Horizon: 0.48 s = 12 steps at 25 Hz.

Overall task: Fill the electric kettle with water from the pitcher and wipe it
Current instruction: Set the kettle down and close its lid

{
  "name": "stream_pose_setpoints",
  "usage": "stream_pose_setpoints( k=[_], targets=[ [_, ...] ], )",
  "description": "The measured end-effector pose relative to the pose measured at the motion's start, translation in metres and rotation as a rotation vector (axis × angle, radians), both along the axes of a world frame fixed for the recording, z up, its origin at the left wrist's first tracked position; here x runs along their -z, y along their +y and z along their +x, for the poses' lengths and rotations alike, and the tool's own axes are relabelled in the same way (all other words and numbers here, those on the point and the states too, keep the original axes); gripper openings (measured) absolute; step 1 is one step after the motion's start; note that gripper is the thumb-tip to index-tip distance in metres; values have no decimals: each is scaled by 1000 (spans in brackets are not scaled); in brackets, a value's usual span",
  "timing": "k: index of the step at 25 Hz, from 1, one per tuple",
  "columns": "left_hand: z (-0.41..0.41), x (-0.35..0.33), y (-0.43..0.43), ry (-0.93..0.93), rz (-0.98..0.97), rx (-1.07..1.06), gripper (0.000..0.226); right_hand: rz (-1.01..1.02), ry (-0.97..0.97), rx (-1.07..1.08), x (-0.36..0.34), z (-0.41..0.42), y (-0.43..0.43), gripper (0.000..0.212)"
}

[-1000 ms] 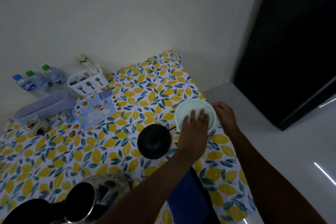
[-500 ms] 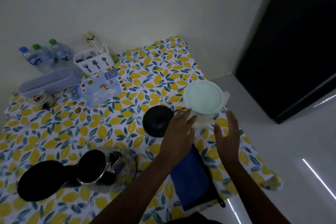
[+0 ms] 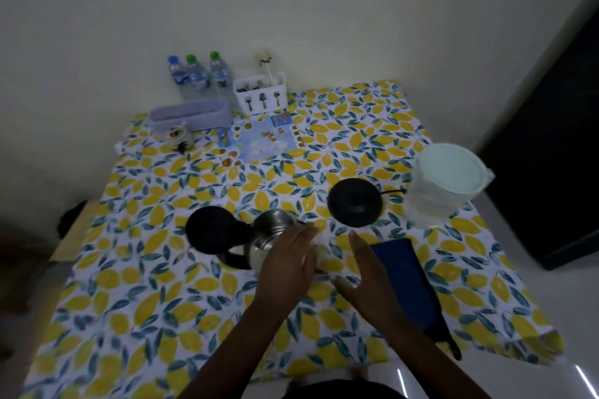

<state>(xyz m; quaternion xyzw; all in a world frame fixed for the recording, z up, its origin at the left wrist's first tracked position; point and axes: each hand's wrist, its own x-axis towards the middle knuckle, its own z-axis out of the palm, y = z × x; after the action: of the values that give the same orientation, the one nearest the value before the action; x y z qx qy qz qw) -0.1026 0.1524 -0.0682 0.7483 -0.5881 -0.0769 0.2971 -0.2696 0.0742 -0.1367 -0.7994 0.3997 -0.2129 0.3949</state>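
Observation:
The steel electric kettle (image 3: 270,232) stands mid-table with its black lid (image 3: 214,230) flipped open to the left. My left hand (image 3: 288,266) lies flat against the kettle's right side, fingers straight, gripping nothing. My right hand (image 3: 372,282) hovers open just right of it, over the edge of a blue cloth (image 3: 408,282). The clear pitcher (image 3: 444,191), with a pale green lid and water inside, stands alone at the table's right edge. Between kettle and pitcher sits the kettle's round black base (image 3: 355,202).
A lemon-print tablecloth (image 3: 162,301) covers the table. At the back stand three water bottles (image 3: 197,76), a white cutlery caddy (image 3: 261,95), a grey box (image 3: 189,113) and a sticker sheet (image 3: 259,139). A dark door (image 3: 557,139) is at the right.
Both hands have let go of the pitcher and moved left and back to the kettle. The pitcher now stands by itself at the right edge. The view has swung left.

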Motion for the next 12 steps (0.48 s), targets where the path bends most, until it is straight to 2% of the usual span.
stream_pose_setpoints(
  k=[5, 8, 9, 12],
  targets=[
    [56, -12, 58, -92, -121, -213, 34, -145, -1, -99, -9, 48, 28, 99],
    [82, -17, 78, -99, -155, -330, 47, -200, 33, -59, -16, 71, 32, 103],
    [88, -18, 82, -31, -142, -369, 55, -192, 58, -47, -19, 76, 32, 106],
    [99, -19, 88, 352, -116, -381, 73, -208, 117, -50, -21, 84, 34, 108]
  ],
)
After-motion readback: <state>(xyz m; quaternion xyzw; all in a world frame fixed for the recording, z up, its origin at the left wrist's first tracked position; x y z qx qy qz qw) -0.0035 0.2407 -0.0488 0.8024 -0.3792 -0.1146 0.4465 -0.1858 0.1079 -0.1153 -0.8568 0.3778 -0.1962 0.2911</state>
